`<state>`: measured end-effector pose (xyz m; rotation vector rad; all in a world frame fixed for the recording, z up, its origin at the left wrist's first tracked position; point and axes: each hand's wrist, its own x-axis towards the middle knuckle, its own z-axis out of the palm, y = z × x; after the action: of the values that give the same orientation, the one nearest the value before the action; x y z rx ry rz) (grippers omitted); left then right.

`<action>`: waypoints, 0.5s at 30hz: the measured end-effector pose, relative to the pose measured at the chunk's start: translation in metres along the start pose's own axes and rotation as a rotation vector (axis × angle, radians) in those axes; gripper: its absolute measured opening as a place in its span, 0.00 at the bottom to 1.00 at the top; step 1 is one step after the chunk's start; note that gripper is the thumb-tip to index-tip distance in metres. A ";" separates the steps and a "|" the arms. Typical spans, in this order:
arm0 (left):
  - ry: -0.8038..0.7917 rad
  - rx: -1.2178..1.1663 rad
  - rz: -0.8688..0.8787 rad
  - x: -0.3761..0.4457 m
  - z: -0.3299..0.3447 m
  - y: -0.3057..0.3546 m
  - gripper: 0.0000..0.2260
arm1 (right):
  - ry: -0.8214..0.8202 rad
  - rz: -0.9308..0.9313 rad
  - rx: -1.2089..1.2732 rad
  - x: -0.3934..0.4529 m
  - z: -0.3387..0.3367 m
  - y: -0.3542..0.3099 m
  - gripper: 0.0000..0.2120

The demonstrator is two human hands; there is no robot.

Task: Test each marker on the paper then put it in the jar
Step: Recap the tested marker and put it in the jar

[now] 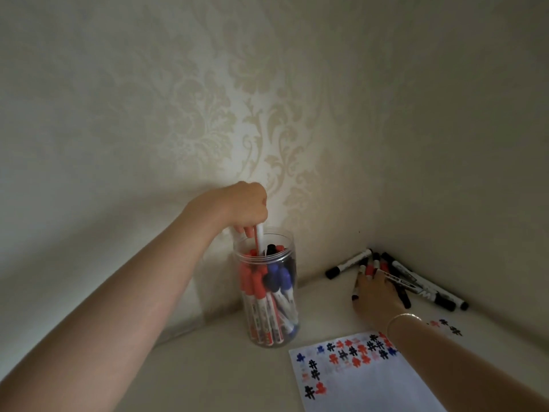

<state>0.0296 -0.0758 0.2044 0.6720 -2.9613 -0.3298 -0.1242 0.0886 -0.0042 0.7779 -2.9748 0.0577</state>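
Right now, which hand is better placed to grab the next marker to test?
Right hand: it already rests on the loose markers in the corner. Left hand is busy holding a marker over the jar.

The jar (268, 292) stands upright on the worktop (231, 373), close before the wall (178, 114), with many markers standing inside it. The left hand (245, 208) is above its mouth, holding a marker (260, 237) whose lower end dips into the jar. To the right, in the corner, lies a loose pile of markers (416, 281), and the right hand (375, 295) rests on the pile's near edge. The paper (362, 379) lies flat nearer the person, right of the jar, partly under the right forearm.
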 end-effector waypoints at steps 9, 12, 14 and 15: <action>-0.158 0.381 0.024 0.004 0.038 -0.005 0.08 | 0.202 -0.048 0.656 -0.003 -0.034 -0.011 0.09; -0.115 0.393 0.060 0.004 0.040 -0.004 0.09 | 0.379 -0.017 1.001 -0.006 -0.065 -0.013 0.03; -0.090 0.377 0.055 0.006 0.038 -0.007 0.10 | 0.476 0.024 1.201 -0.010 -0.086 -0.013 0.02; -0.083 0.365 0.031 0.005 0.036 -0.007 0.10 | 0.499 0.052 1.286 -0.012 -0.094 -0.013 0.03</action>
<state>0.0235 -0.0774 0.1679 0.6570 -3.1387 0.1964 -0.1026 0.0880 0.0886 0.5543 -2.1695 1.9143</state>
